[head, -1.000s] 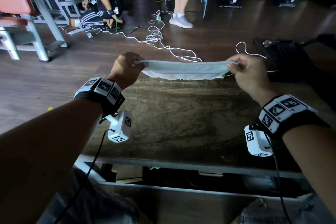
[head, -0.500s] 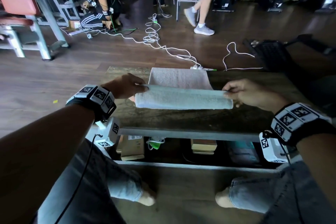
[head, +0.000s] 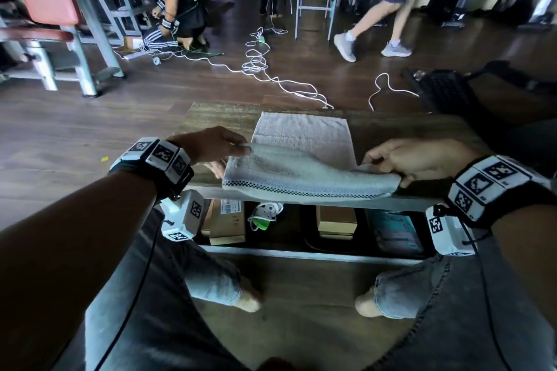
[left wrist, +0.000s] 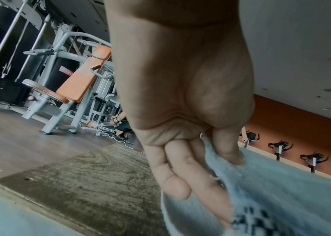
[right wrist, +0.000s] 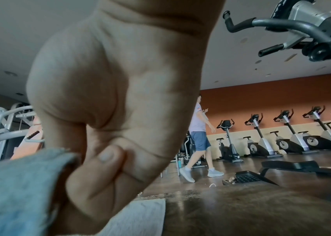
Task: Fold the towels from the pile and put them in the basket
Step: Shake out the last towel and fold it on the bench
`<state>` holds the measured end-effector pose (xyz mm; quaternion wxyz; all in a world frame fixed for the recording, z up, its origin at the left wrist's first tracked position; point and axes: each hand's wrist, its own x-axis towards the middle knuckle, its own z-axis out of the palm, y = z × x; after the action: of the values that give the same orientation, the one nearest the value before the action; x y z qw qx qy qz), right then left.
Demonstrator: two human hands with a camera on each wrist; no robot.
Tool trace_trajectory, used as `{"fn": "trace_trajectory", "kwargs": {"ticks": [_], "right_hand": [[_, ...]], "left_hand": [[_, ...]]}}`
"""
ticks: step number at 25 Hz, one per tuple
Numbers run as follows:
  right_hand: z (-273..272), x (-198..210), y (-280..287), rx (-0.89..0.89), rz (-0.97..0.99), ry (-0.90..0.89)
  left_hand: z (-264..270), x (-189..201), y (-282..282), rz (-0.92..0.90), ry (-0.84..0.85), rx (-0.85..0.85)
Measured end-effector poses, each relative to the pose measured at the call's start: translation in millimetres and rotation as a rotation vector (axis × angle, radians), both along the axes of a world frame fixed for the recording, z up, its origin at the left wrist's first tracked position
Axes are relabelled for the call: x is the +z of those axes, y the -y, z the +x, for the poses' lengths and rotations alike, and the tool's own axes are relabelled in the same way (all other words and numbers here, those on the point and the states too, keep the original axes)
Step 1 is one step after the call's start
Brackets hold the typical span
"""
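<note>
A pale blue-grey towel (head: 304, 175) with a dark checked border lies folded across the near edge of the low wooden table (head: 211, 117). Under it, further back, a pinkish-white towel (head: 301, 132) lies flat. My left hand (head: 223, 147) pinches the blue towel's (left wrist: 281, 191) left end between thumb and fingers. My right hand (head: 388, 159) grips its right end; the right wrist view shows the fingers curled on the blue towel (right wrist: 19, 183), with the white towel (right wrist: 140, 217) below. No basket or pile is in view.
Boxes (head: 226, 220) sit on the shelf under the table. White cables (head: 256, 63) trail over the floor beyond it. A person (head: 391, 0) walks at the back, another (head: 174, 9) crouches at left. Gym machines (head: 45, 9) stand around. My knees are close to the table.
The towel has come down from the air toward me and now lies folded over at the table's near edge, on the pinkish towel. Both hands still hold its ends.
</note>
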<state>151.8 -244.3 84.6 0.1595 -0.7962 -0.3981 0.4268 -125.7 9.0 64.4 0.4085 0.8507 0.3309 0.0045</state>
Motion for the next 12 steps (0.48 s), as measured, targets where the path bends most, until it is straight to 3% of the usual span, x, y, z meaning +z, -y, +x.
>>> {"fn": "trace_trajectory", "kwargs": {"ticks": [2, 4, 8, 12], "right_hand": [[-7.1, 4.8, 1.7, 0.047, -0.064, -0.020], [-5.6, 4.4, -1.0, 0.047, -0.044, 0.013], [13.1, -11.1, -15.5, -0.087, 0.221, 0.122], [42.7, -31.5, -41.5, -0.228, 0.408, 0.235]], "left_hand": [[-8.4, 2.4, 7.4, -0.115, -0.048, -0.008], [-10.8, 1.2, 10.0, -0.087, -0.047, -0.040], [6.7, -14.1, -8.2, 0.109, 0.067, 0.073], [43.2, -27.3, -31.5, 0.149, 0.217, 0.165]]}}
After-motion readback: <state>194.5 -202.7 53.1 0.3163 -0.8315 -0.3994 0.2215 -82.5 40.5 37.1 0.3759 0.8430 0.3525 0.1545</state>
